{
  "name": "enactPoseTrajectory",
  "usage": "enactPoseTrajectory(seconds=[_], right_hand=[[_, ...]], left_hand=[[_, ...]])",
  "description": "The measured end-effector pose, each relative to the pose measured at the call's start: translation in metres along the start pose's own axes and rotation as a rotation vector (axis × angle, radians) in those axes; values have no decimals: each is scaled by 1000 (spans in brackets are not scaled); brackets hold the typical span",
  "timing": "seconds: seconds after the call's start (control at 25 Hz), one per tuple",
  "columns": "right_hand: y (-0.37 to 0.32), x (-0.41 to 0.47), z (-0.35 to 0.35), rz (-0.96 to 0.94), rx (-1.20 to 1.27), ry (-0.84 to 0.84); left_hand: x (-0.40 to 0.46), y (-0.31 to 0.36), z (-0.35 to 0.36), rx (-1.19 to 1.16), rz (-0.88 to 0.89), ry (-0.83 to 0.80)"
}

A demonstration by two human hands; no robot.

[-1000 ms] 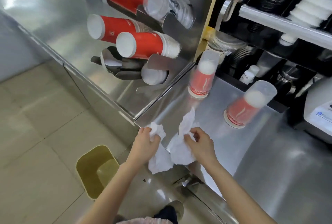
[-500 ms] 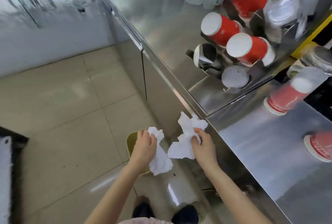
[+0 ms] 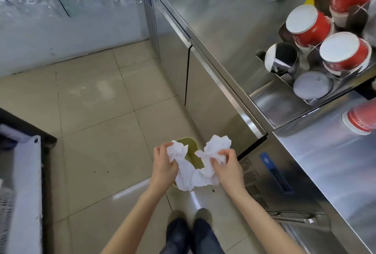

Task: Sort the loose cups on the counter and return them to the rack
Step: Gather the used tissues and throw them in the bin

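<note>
My left hand [image 3: 163, 167] and my right hand [image 3: 227, 167] each grip a crumpled white paper towel [image 3: 195, 172], held over a yellow-green waste bin [image 3: 190, 148] on the floor. At the upper right stands the steel cup rack [image 3: 284, 74], with stacks of red paper cups [image 3: 309, 25] poking out bottom first, one empty steel tube [image 3: 281, 58] and a grey-lidded stack [image 3: 311, 85]. One stack of loose red cups [image 3: 360, 120] stands upside down on the counter [image 3: 325, 152] at the right edge.
The steel counter front with vent slots [image 3: 252, 180] and a blue label runs along my right. Beige floor tiles [image 3: 97, 131] spread to the left. A dark cabinet [image 3: 22, 172] stands at the far left. My shoes [image 3: 189, 231] are below the bin.
The view has swung left and down, away from the counter toward the floor. Both hands carried the paper towels off the counter edge and now hold them over the bin.
</note>
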State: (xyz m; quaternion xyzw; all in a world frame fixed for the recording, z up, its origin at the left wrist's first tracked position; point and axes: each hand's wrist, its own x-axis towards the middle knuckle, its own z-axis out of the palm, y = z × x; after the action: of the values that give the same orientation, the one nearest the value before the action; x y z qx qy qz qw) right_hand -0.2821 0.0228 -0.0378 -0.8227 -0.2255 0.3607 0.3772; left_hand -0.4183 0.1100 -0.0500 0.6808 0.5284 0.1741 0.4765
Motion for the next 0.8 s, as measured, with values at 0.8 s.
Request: enactPoseTrajectory(seconds=[0.8], right_hand=[[127,177,112,20,-310,-264]], left_hand=[[118,-155,107,-117,-269,-2]])
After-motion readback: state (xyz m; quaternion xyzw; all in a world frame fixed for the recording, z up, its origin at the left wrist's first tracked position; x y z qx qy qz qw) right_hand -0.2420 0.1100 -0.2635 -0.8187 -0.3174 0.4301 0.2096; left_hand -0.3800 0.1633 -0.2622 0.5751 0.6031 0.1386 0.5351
